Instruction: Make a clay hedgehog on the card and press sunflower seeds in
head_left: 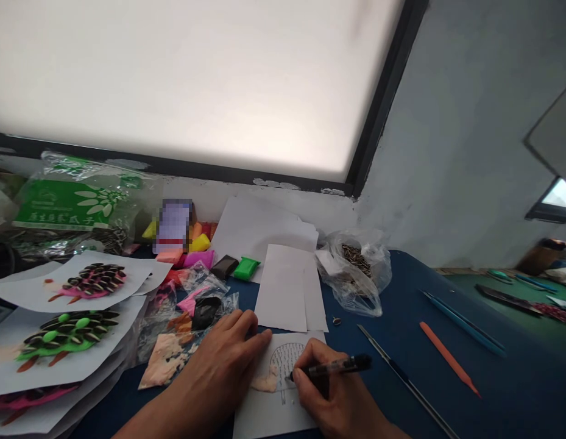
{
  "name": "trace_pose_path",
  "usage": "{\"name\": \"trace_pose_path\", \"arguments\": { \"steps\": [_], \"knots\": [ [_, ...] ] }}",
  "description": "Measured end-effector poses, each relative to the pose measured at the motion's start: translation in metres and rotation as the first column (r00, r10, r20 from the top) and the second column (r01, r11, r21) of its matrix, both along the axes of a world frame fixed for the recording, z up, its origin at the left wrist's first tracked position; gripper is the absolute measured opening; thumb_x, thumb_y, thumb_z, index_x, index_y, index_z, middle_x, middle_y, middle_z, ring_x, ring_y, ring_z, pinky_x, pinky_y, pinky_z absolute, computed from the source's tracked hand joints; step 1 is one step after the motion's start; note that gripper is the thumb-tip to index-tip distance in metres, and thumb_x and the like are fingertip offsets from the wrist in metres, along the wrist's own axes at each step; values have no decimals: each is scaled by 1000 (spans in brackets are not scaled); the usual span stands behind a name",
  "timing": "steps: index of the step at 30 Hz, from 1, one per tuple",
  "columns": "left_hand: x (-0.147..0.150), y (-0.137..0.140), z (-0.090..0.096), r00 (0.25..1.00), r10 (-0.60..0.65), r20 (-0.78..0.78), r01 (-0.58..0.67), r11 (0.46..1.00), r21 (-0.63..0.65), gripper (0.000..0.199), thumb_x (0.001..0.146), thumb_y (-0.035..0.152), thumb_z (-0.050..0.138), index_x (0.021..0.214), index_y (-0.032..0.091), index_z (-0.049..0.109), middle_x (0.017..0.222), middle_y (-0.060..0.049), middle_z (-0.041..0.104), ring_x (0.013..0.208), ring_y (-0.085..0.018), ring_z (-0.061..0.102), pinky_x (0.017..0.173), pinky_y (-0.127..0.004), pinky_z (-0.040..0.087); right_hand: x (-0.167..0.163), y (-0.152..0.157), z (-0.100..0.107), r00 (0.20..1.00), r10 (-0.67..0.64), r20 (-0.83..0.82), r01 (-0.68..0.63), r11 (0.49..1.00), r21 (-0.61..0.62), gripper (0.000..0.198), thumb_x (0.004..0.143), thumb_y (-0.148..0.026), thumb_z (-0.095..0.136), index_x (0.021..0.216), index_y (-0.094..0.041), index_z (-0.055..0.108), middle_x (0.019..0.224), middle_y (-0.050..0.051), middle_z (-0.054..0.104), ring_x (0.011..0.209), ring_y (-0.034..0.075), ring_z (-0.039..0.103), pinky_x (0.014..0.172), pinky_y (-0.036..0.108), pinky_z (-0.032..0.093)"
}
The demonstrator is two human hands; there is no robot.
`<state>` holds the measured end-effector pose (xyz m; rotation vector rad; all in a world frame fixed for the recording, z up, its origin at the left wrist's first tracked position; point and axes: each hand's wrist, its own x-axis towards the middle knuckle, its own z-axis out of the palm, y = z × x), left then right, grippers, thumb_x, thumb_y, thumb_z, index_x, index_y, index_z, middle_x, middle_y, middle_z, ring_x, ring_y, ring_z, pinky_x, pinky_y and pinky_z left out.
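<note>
My right hand (331, 387) is closed around a black pen (342, 366), its tip down at a white sheet (259, 421). On that sheet is an inked rounded outline (287, 360) filled with small marks, with leg-like lines below. A flattened patch of pale peach clay (265, 382) sticks to the drawing's left side. My left hand (232, 353) lies over the sheet's upper left edge, fingers stretched out and holding nothing. Beside it, a peach clay slab (161, 361) rests on the table, and a dark lump (206, 313) sits in clear wrapping.
Finished seed-and-clay pictures (88, 283) are stacked at left. Behind are a green seed bag (67, 204), wrapped clay packs (245, 268) and blank sheets (283, 292). A plastic bag of seeds (356, 268), a metal tool (401, 375), an orange stick (449, 360) and blue tools (465, 323) lie rightward.
</note>
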<state>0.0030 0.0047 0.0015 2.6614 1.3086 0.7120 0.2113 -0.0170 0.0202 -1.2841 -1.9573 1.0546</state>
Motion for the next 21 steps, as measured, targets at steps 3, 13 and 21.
{"name": "trace_pose_path", "arguments": {
  "steps": [3,13,21],
  "knots": [
    [0,1,-1,1000,3,4,-3,1000,15,29,95,11,41,103,21,67,98,-7,55,85,-22,50,72,-35,44,1,-1,0,1000,-16,16,15,999,34,19,85,-34,53,73,-22,44,61,-2,48,52,12,43,48,24,31],
    [1,1,-6,1000,-8,28,6,998,61,31,96,12,39,105,21,67,94,-7,55,84,-22,50,71,-35,43,2,0,-1,1000,-2,9,1,999,40,17,84,-32,53,73,-21,46,62,-2,48,53,13,43,50,24,33],
    [0,0,-4,1000,-10,23,9,999,35,29,95,11,40,105,21,66,96,-7,54,84,-23,50,70,-35,42,1,0,-1,1000,-1,3,1,1000,8,17,84,-33,51,73,-21,45,61,-2,47,52,13,42,49,25,31]
  ]
}}
